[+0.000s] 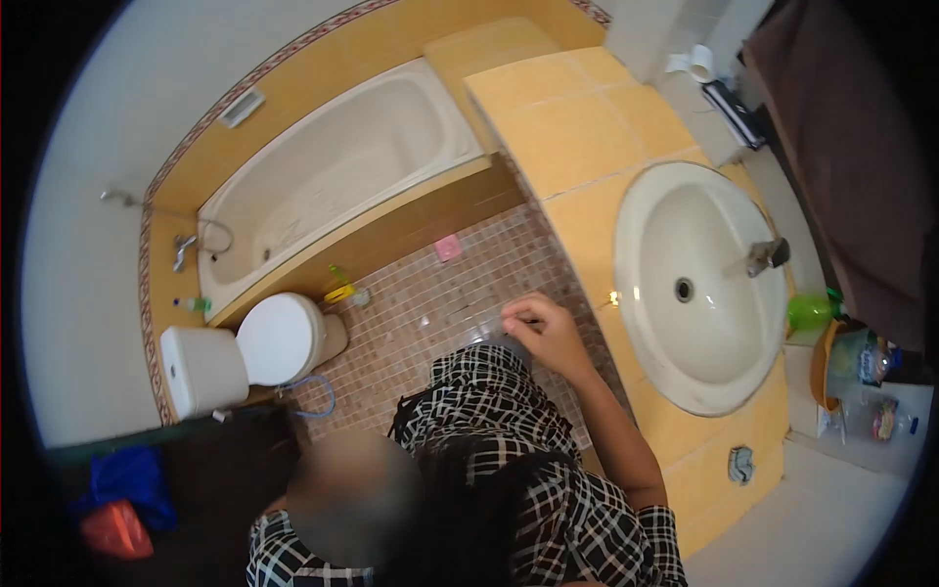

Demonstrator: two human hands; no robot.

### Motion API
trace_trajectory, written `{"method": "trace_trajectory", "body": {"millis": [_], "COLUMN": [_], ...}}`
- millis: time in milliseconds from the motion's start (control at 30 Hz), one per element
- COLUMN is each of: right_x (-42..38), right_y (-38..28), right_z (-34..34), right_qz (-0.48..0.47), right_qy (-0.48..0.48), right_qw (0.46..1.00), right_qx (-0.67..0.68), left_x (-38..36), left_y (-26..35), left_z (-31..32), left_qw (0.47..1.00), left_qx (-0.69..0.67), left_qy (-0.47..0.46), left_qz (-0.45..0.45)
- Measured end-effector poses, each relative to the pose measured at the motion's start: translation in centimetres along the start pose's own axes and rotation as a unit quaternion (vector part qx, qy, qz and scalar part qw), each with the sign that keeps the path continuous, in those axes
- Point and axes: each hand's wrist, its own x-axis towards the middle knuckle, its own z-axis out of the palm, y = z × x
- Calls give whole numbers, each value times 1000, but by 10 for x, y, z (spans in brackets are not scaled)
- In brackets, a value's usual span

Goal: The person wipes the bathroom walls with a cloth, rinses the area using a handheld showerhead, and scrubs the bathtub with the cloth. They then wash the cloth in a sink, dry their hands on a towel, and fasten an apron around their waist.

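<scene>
My right hand (544,333) is out in front of my checked shirt (489,430), over the mosaic floor (430,293) and next to the edge of the yellow tiled counter (572,147). Its fingers are pinched on a small thin dark thing (528,320) that I cannot identify. Something clear and faint (479,335) shows just left of the hand. The white sink (704,293) with its metal tap (768,254) lies right of the hand. My left hand is out of sight.
A white bathtub (333,166) runs along the far wall, and a closed toilet (279,338) stands at the left. A yellow item (339,291) and a pink item (448,248) lie on the floor. A green bottle (810,311) and containers (861,382) stand beyond the sink.
</scene>
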Motion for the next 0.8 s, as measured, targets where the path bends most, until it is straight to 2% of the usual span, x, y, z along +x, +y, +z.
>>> {"method": "trace_trajectory", "body": {"millis": [67, 167, 267, 333, 400, 433, 533, 567, 667, 700, 800], "right_x": [5, 5, 3, 3, 6, 8, 16, 21, 33, 38, 45], "right_y": [8, 17, 17, 20, 18, 13, 20, 12, 8, 7, -4], "right_z": [39, 91, 114, 113, 102, 93, 76, 68, 59, 52, 34], "right_qz": [8, -3, -31, -33, -10, 34, 21, 33, 76, 77, 204], "right_qy": [-116, -242, -310, -299, -278, -277, -228, -240, -209, -240, -259], "right_qw": [993, 970, 949, 952, 959, 959, 973, 967, 975, 967, 921], "right_qx": [10, -2, -45, -60, -49, -59, -42, -74, 3, 28, 210], "left_x": [29, 66, 88, 96, 100, 99, 90, 83, 53, 44, -1], "left_y": [-47, -77, -85, -80, -71, -65, -43, -34, -3, 13, 64], "left_z": [23, 55, 77, 82, 85, 84, 76, 71, 55, 49, 43], "left_qw": [988, 944, 904, 886, 877, 874, 877, 882, 901, 907, 926], "left_qx": [-141, -298, -389, -422, -436, -439, -428, -415, -356, -331, -224], "left_qy": [-11, -21, -33, -37, -38, -36, -24, -15, 25, 42, 110], "left_qz": [64, 137, 174, 189, 199, 204, 218, 224, 248, 258, 283]}}
